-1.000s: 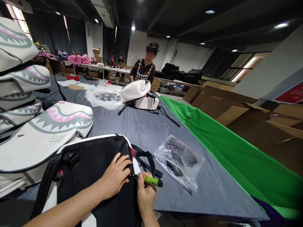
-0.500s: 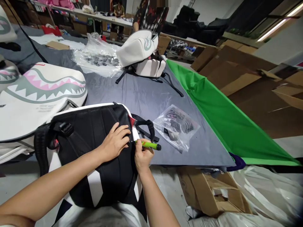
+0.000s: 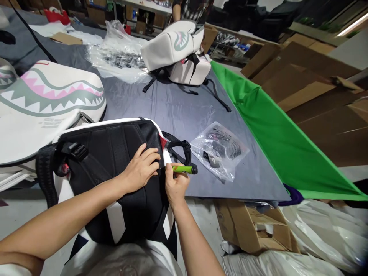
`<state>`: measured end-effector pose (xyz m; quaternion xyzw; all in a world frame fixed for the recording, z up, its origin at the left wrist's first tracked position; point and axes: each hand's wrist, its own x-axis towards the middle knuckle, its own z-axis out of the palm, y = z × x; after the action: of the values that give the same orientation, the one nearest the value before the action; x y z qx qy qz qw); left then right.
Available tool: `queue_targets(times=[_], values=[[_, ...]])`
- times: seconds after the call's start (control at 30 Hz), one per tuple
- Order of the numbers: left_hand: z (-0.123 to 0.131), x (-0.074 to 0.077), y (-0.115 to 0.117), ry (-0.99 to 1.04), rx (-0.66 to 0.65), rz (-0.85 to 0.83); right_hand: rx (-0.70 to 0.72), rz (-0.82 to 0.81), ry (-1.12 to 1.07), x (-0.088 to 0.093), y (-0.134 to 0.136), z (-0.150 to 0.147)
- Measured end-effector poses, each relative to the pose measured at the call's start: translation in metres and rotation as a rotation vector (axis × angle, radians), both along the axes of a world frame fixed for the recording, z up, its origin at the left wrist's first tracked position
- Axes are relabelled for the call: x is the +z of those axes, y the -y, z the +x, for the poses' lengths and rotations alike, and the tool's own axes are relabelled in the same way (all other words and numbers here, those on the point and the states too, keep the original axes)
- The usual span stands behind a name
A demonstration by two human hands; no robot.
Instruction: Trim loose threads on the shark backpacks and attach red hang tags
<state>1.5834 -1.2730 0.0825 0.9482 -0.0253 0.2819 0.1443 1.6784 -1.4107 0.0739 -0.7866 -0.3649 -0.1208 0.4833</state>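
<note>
A backpack (image 3: 109, 142) with a black back panel and white edges lies across the near side of the table, its straps hanging out at both sides. My left hand (image 3: 142, 168) rests on the black panel with its fingers spread, close to the right edge. Held in my right hand (image 3: 176, 186) is a green marker pen (image 3: 185, 169), its dark end pointing right and its tip at the white and black edge of the backpack. Where exactly the tip touches is too small to make out. A red patch (image 3: 163, 142) shows at the upper right edge.
White backpacks with a shark-mouth print (image 3: 66, 92) lie at left, and more white backpacks (image 3: 169, 48) are stacked at the back. A clear plastic bag (image 3: 220, 149) lies to the right. Green cloth (image 3: 267, 130) edges the table. Cardboard boxes (image 3: 250, 226) stand below; a person (image 3: 189, 11) is behind.
The view has tilted down and shifted slightly. Both hands stay at the right edge of the backpack, the marker pen still in the right hand and now a little more level.
</note>
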Motion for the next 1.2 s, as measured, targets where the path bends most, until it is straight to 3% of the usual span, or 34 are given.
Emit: queue_targets(times=[0.4,1.2], values=[[0.0,-0.001,-0.001,0.012,0.005,0.007,0.013,-0.121,-0.17,0.013,-0.003,0.0],[0.0,-0.006,0.006,0.026,0.016,-0.087,0.048,-0.107,-0.269,0.008,0.0,0.003]])
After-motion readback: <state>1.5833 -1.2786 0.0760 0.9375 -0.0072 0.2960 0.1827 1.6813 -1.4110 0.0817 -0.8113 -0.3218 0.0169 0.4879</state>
